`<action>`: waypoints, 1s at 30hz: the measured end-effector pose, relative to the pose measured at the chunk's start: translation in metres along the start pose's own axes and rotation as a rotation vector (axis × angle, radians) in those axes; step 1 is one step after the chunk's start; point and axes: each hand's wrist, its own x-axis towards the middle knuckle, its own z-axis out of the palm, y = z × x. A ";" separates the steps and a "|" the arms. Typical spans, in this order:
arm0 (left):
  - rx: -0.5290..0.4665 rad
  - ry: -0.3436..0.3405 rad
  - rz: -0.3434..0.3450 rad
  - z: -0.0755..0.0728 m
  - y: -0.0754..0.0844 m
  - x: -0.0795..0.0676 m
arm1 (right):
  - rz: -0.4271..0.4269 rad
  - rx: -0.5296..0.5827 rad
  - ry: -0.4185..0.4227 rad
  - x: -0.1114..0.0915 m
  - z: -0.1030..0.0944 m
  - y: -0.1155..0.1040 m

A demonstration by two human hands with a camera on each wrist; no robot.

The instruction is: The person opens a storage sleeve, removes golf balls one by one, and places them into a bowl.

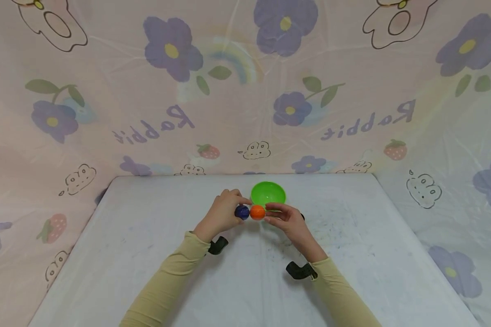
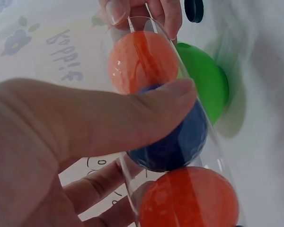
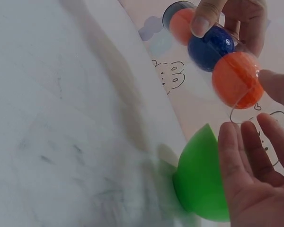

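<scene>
- We see the left hand point(image 1: 221, 211) clamped round a clear tube point(image 2: 212, 156), its thumb across the blue ball point(image 2: 173, 150) inside
- We find the right hand point(image 1: 292, 222) at one tube end, fingers parted; we cannot tell whether its thumb touches the end orange ball point(image 3: 236, 80)
- We locate the tube above the table point(image 1: 114, 245), on the near side of the green bowl point(image 1: 267, 190)
- We count a second orange ball point(image 2: 189, 198) past the blue one, so colours alternate
- We judge the step in hand to be guiding the end orange ball at the mouth; in or out, we cannot tell
- We judge that the next move calls for a firm left grip, a level tube and right fingers clear of the end
</scene>
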 end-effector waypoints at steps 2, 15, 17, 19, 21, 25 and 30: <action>0.005 -0.001 -0.001 -0.001 0.002 0.000 | 0.009 0.016 -0.001 0.000 -0.001 0.002; 0.074 -0.013 -0.013 -0.006 0.010 0.001 | 0.007 0.059 -0.025 0.000 -0.002 0.009; 0.086 -0.015 -0.018 -0.006 0.012 0.001 | 0.014 0.063 -0.024 0.000 -0.002 0.010; 0.098 -0.017 -0.020 -0.007 0.013 0.001 | 0.018 0.065 -0.023 0.000 -0.002 0.010; 0.117 -0.021 -0.023 -0.007 0.014 0.002 | 0.018 0.063 -0.025 0.000 -0.002 0.011; 0.146 -0.024 -0.021 -0.008 0.016 0.002 | 0.012 0.064 -0.027 0.000 -0.003 0.013; 0.166 -0.029 -0.018 -0.012 0.021 0.002 | 0.013 0.079 -0.024 0.000 -0.002 0.016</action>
